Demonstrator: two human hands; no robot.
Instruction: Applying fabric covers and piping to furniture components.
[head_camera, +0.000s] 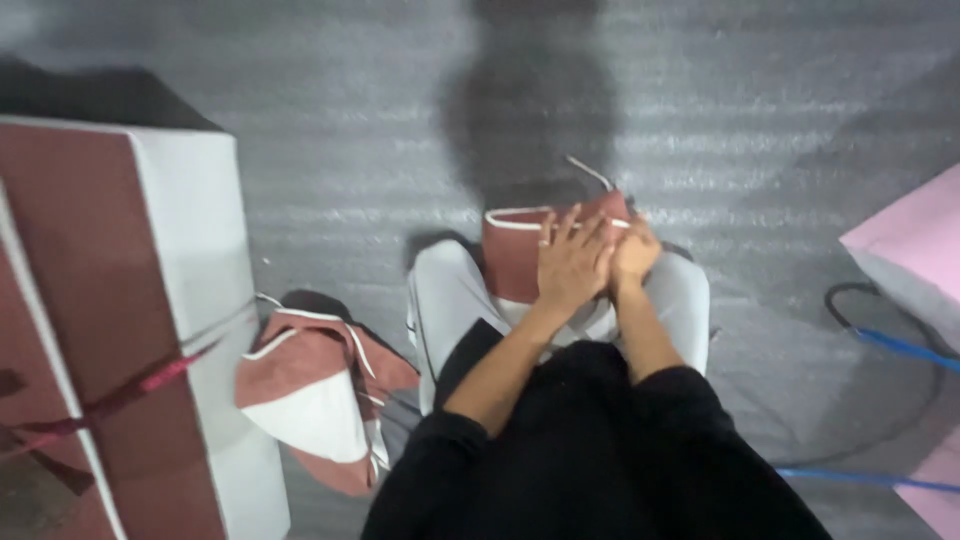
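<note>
The floor here is covered in grey ribbed foam sheeting (330, 150), dimly lit, with the person's own shadow thrown across it ahead of them. They sit low, knees up in pale grey trousers (445, 300), sleeves black.

Both hands meet on a small maroon fabric piece (510, 255) edged with white piping, resting across the knees. The left hand (570, 265) lies flat over it, fingers (565, 228) spread a little and pressing down onto the cloth; the right hand (635, 255) is tucked against it at the piece's right edge, fingers curled, though I cannot tell whether they actually pinch the fabric. A thin white cord (590, 172) sticks up from the far corner.

The piece looks light, soft and limp, likely to sag and fold if lifted by one corner; the piped edge seems the firmest place to grip, with a flat palm holding the rest steady. Nothing about it looks fragile or slippery.

To the left, on the floor, lies a loose heap of similar maroon-and-white pieces (315, 395), just beside a tall maroon and white bundle (150, 300) tied with a red ribbon (150, 380). On the right, a pink sheet (915, 250) and a blue cable (900, 345) lie well apart from the hands.
</note>
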